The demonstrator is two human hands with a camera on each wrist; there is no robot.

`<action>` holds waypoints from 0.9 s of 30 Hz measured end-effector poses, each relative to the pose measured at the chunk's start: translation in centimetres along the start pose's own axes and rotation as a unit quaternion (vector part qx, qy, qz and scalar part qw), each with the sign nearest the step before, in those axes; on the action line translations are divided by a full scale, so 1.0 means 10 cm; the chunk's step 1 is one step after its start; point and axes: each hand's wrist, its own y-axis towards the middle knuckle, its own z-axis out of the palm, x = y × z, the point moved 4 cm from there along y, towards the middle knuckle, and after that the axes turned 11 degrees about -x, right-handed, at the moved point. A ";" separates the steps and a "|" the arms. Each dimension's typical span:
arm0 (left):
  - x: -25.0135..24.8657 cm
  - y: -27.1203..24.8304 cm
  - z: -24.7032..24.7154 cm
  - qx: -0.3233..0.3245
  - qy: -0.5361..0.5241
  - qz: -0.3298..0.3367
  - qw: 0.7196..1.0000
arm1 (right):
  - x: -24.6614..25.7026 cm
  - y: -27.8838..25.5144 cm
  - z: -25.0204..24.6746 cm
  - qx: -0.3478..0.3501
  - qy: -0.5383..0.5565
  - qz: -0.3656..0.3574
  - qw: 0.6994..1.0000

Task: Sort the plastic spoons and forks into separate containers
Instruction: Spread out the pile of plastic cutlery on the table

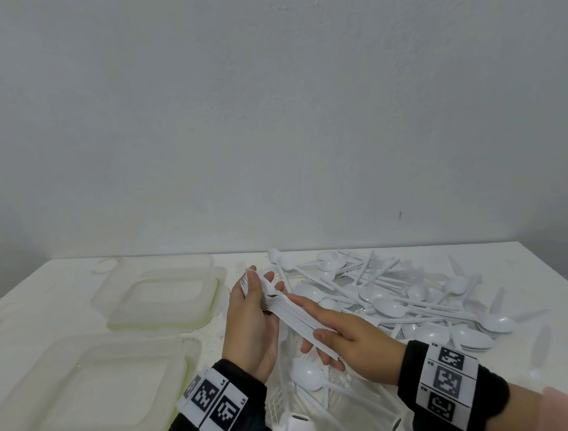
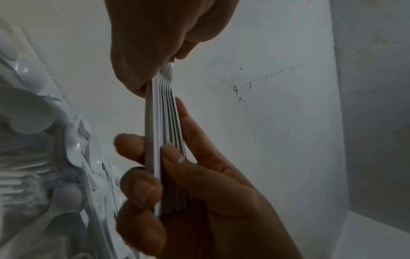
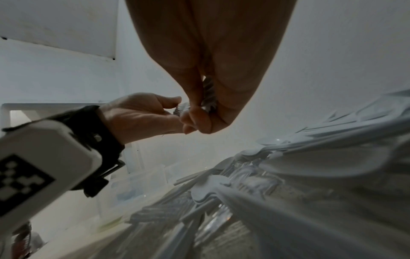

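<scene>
Forks (image 1: 293,313), apparently nested, pinched between both hands' fingers (image 1: 274,285).

The spoons (image 1: 394,295) are white plastic, smooth and glossy, with highlights on the bowls. The stacked forks (image 1: 295,316) are the same white plastic, smooth-edged. Both containers (image 1: 159,293) are translucent, frosted plastic with a pale green rim seal. The bench (image 1: 536,280) is white and matt. The wall (image 1: 268,114) is painted, matt, slightly rough. The wristbands (image 1: 455,385) are black cloth.
</scene>
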 end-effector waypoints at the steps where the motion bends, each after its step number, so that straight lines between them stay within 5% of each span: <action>1: 0.00 0.01 -0.01 -0.003 -0.011 -0.006 1.000 | 0.01 -0.01 0.00 0.003 0.001 0.001 1.000; 12: -0.14 0.08 -0.11 -0.038 -0.063 -0.018 0.997 | 0.04 -0.04 0.02 -0.092 -0.140 -0.097 0.981; 27: -0.15 0.05 -0.19 -0.036 0.001 0.014 0.999 | -0.05 -0.04 -0.04 -0.116 -0.067 -0.078 0.988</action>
